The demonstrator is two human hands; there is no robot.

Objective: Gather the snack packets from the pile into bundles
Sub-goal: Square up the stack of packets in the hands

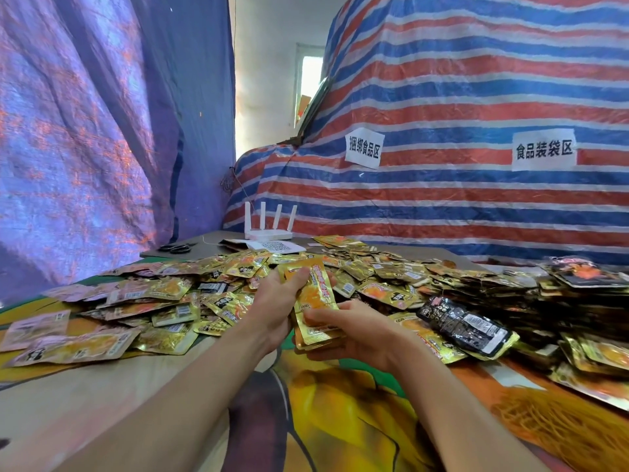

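A wide pile of gold snack packets (163, 298) covers the table from left to right. Above its middle, both hands hold one stack of gold and orange packets (315, 301). My left hand (279, 298) grips the stack's upper left side, fingers curled over the top edge. From below, my right hand (343, 330) grips the stack's near end, with the thumb on top. A black packet (466, 323) lies on the pile just right of my right hand.
A white router (269, 226) with several antennas, a sheet with a QR code (277, 247) and black scissors (178, 248) sit at the table's far edge. Dark packet stacks (578, 294) rise at the right. Striped tarp (442, 185) walls the back.
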